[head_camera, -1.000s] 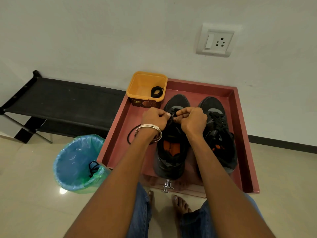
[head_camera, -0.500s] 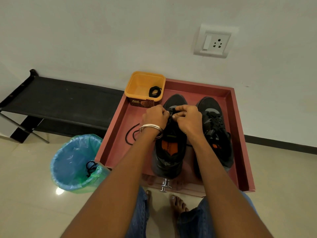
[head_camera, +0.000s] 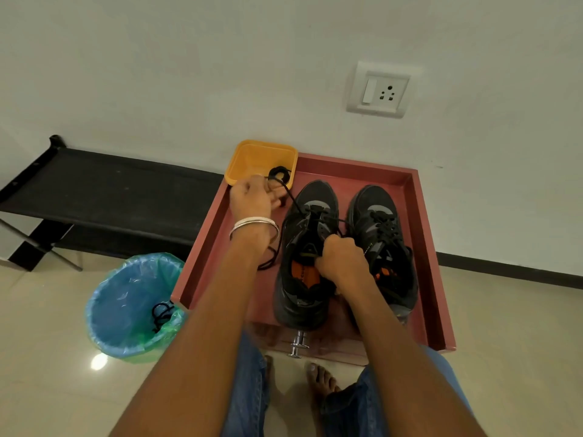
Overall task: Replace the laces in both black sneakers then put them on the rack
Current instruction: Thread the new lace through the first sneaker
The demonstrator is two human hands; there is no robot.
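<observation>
Head view: shallow red wooden tray under both hands. Unlaced black mesh sneaker light, soft-sided, braced at tongue by gripping right hand. Thin limp black lace, pinched taut by left hand; best held near tip.

Left hand pulls lace taut; right hand grips left sneaker

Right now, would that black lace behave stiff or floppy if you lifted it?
Probably floppy: the lace runs straight only where the left hand pulls it from the sneaker. Likely light, since a fingertip pinch holds it.
</observation>
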